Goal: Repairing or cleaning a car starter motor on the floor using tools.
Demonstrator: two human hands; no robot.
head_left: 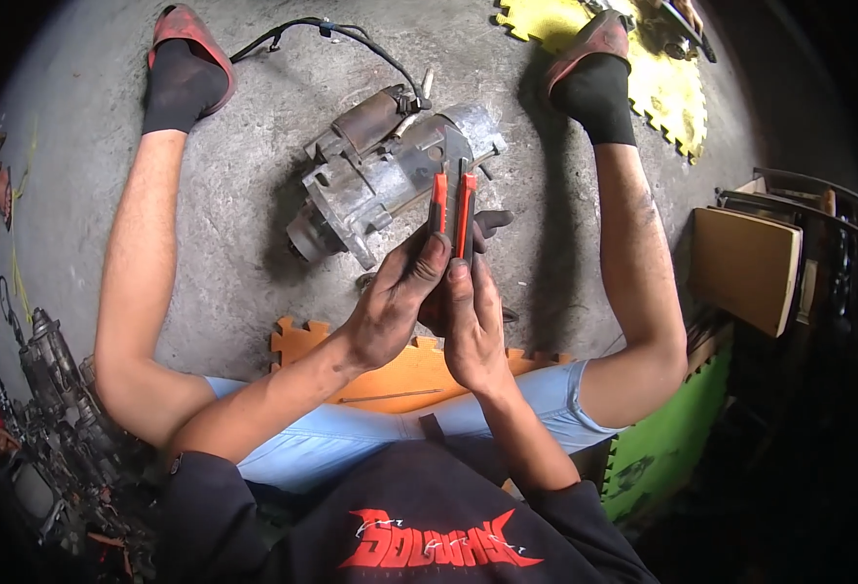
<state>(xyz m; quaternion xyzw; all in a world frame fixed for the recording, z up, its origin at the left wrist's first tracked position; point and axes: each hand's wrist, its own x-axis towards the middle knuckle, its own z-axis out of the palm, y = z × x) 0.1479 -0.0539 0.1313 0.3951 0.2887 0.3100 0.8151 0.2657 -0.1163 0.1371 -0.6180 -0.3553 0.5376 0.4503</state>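
I sit on the concrete floor with legs spread. My left hand [400, 297] and my right hand [470, 321], both grimy, meet in front of me and together grip pliers [453, 209] with red and black handles; the handles point away from me. Beyond the pliers lies a dirty grey metal starter motor [380, 175] on the floor, with a black cable [351, 37] running from its far end. The tool's jaws are hidden inside my hands.
An orange foam mat [390, 375] lies under me, a green one [667, 448] at my right, a yellow one [657, 83] at the far right. Engine parts [54, 389] are piled at my left. A tan board and dark frames [750, 263] stand at the right.
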